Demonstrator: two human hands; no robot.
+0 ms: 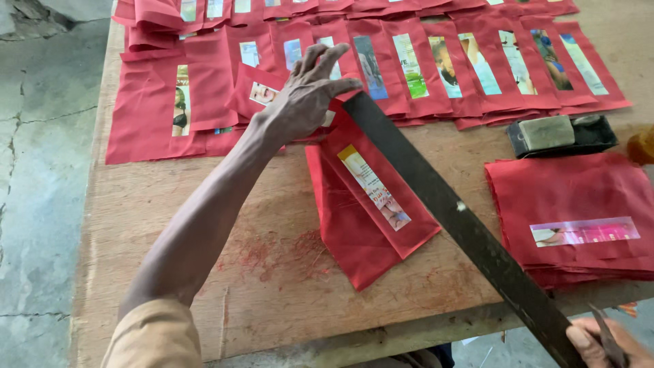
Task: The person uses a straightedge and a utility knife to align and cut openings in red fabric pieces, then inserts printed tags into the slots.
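on the far left of the frame is a grey cracked floor (pixel 41 170), and the wooden table (pixel 272 272) starts just beside it. in the upper left, flat red cloth pieces (pixel 146 123) with small picture strips lie in rows that overlap, so many fit on the table.

the left hand (pixel 306 95) reaches up the middle. its fingers are spread and curved, and they press down on the top end of a long dark metal ruler (pixel 463 225), it seems to keep it from sliding. the ruler slants down to the lower right, across a folded red cloth piece (pixel 361 218) in the middle of the frame. bare wood lies open below and left of this piece.

on the right sits a neat stack of red pieces (pixel 572 204), close to the table's front edge. above it is a dark tray with a sponge (pixel 555 133).

in the lower right corner, the right hand (pixel 599 341) is closed around a thin tool (pixel 610 337), off the table's edge.
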